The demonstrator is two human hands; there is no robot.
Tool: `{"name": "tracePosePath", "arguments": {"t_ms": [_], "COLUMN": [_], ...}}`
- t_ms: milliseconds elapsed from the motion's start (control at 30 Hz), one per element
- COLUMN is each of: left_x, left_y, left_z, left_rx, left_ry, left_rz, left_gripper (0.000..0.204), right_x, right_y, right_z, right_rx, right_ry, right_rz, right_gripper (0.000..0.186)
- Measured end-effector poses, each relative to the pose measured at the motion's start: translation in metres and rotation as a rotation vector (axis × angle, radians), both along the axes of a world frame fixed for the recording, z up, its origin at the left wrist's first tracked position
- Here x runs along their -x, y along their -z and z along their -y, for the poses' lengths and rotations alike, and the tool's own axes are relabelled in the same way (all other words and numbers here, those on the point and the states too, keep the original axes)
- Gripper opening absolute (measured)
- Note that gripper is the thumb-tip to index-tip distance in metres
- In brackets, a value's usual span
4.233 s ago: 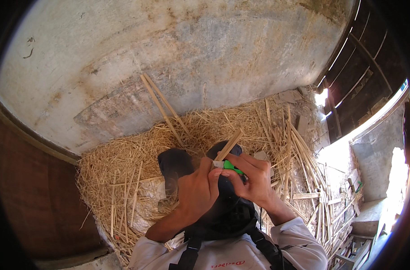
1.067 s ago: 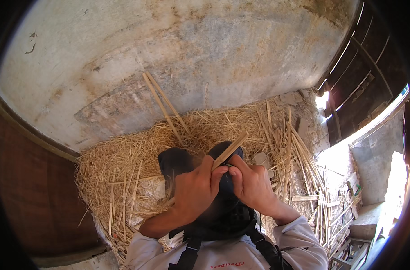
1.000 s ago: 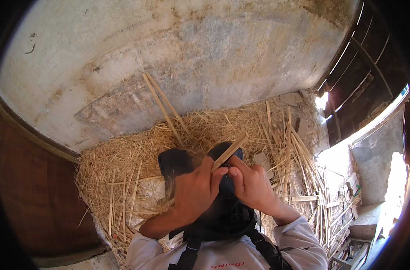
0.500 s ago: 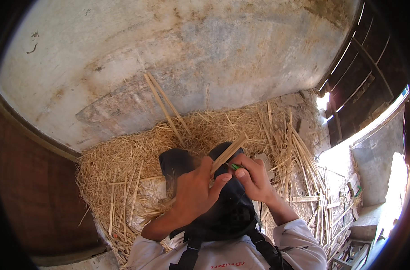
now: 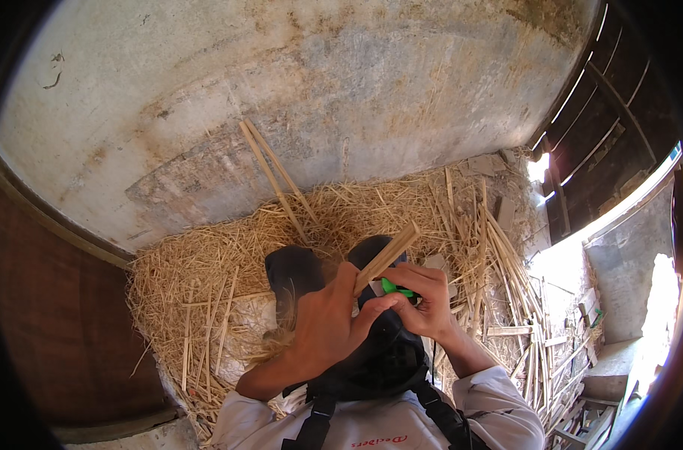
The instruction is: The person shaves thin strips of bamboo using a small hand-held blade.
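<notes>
A flat, pale bamboo strip [image 5: 389, 255] slants up and to the right from my left hand [image 5: 319, 322], whose fingers are closed round its lower end. In my closed right hand [image 5: 431, 307] is a small green-handled knife [image 5: 395, 288]. Its pale blade lies against or very near the strip's lower right edge; I cannot tell whether it is cutting in. My two thumbs meet or nearly meet just below the knife. Part of the handle is hidden by the right fingers. Both hands are above my dark-trousered knees [image 5: 293, 270].
Fine shavings [image 5: 206, 247] heap over the floor around my legs. Two long strips [image 5: 270, 176] lean on the stained wall [image 5: 341, 90] ahead. To the right lie many loose strips [image 5: 506, 277]. A dark reddish-brown panel [image 5: 56, 300] stands at the left.
My right hand has turned, so more of the knife's green handle and its blade show. The strip has shifted slightly up and right. My left hand keeps its hold.
</notes>
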State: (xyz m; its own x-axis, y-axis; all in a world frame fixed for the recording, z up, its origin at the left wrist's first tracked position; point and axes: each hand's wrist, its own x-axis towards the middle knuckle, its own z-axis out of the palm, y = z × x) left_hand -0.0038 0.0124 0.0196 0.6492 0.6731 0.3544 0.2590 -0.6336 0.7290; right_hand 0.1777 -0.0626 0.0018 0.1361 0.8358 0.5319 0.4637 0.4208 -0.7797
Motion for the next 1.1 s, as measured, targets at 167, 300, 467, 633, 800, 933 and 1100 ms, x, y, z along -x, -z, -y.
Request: {"name": "tracePosePath", "arguments": {"t_ms": [167, 300, 467, 633, 800, 933, 1100], "left_x": [-0.001, -0.002, -0.002, -0.003, -0.003, -0.004, -0.001], "left_y": [0.003, 0.0, 0.001, 0.001, 0.007, 0.013, 0.01], "left_z": [0.0, 0.002, 0.004, 0.009, 0.012, 0.011, 0.008], "left_rx": [-0.016, 0.028, 0.066, 0.077, 0.045, 0.029, 0.052], "left_ry": [-0.007, 0.01, 0.011, -0.022, -0.075, -0.089, -0.05], "left_rz": [0.003, 0.004, 0.001, 0.021, -0.003, -0.009, 0.04], "left_gripper": [0.05, 0.043, 0.037, 0.035, 0.034, 0.037, 0.046], "right_x": [0.0, 0.004, 0.008, 0.012, 0.017, 0.018, 0.009], "right_y": [-0.004, -0.007, -0.008, -0.006, -0.005, -0.003, -0.01], "right_z": [0.001, 0.004, 0.006, 0.008, 0.007, 0.006, 0.003], "right_rx": [-0.005, -0.021, -0.042, -0.039, -0.031, -0.04, 0.047], "right_ry": [0.04, 0.112, 0.183, 0.231, 0.276, 0.301, 0.115], "right_rz": [0.053, 0.095, 0.123, 0.157, 0.181, 0.196, 0.016], "right_gripper": [0.037, 0.039, 0.039, 0.041, 0.042, 0.043, 0.04]}}
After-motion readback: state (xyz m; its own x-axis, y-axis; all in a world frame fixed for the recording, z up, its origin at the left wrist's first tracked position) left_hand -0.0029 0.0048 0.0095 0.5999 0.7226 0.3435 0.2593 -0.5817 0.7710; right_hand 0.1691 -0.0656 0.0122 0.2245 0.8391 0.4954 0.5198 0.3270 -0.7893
